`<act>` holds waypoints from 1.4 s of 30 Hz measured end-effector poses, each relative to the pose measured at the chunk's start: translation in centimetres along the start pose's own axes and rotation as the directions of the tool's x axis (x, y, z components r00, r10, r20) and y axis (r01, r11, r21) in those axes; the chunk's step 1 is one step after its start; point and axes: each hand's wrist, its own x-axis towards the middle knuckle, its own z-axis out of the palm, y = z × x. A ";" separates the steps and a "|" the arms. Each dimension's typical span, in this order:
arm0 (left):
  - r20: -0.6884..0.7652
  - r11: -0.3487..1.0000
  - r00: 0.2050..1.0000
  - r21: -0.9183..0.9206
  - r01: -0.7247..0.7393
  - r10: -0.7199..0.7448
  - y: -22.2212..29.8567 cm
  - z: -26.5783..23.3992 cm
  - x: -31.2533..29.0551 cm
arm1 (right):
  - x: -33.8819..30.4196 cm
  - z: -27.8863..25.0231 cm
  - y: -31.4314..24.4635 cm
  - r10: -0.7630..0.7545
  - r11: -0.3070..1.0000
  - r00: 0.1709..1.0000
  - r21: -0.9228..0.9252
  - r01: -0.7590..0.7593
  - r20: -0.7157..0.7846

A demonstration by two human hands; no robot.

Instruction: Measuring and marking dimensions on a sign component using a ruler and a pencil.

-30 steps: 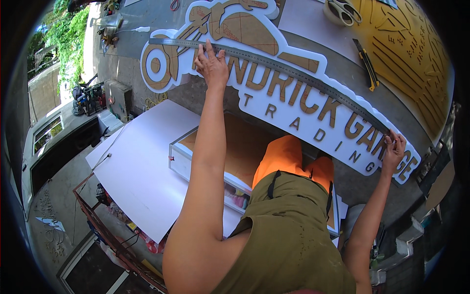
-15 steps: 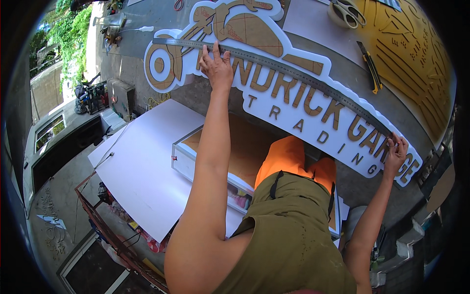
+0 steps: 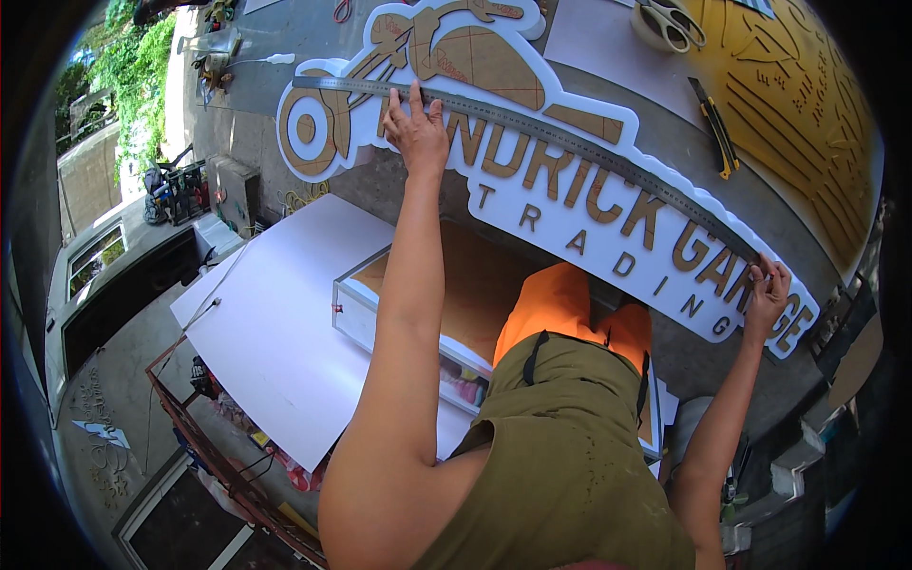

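A white cut-out sign [image 3: 513, 204] lies on the table, with brown board letters and a brown motorcycle shape on its face. Across it, from the wheel at the left to the lower right, runs a long metal ruler [image 3: 570, 141]. My left hand [image 3: 416, 136] rests on the ruler near its left part, fingers apart and the fingertips pressing on it. At the ruler's far right end, my right hand [image 3: 768, 293] has its thumb and fingers closed on the edge; part of the grip is hidden by the fingers.
Beyond the sign lie a yellow-handled utility knife [image 3: 714, 131], scissors [image 3: 670, 24] and a gold stencil-like sheet [image 3: 798, 123]. A large white sheet [image 3: 285, 313] and a metal-framed box [image 3: 361, 304] stand by my legs. Tools [image 3: 179, 190] sit at the left.
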 end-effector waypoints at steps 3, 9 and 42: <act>0.003 1.000 1.000 -0.018 -0.002 0.002 0.3 0.5 0.1 | -0.2 -0.5 -0.8 0.038 0.999 0.999 0.030 -0.038 -0.006; -0.029 0.999 0.999 0.022 -0.038 0.039 -2.8 0.8 0.9 | 0.3 0.9 -4.8 0.046 0.998 0.999 0.040 -0.046 -0.014; -0.018 0.995 0.995 0.044 -0.095 0.095 -4.4 2.2 1.8 | 0.3 0.5 -4.2 0.113 0.991 0.990 0.088 -0.106 -0.084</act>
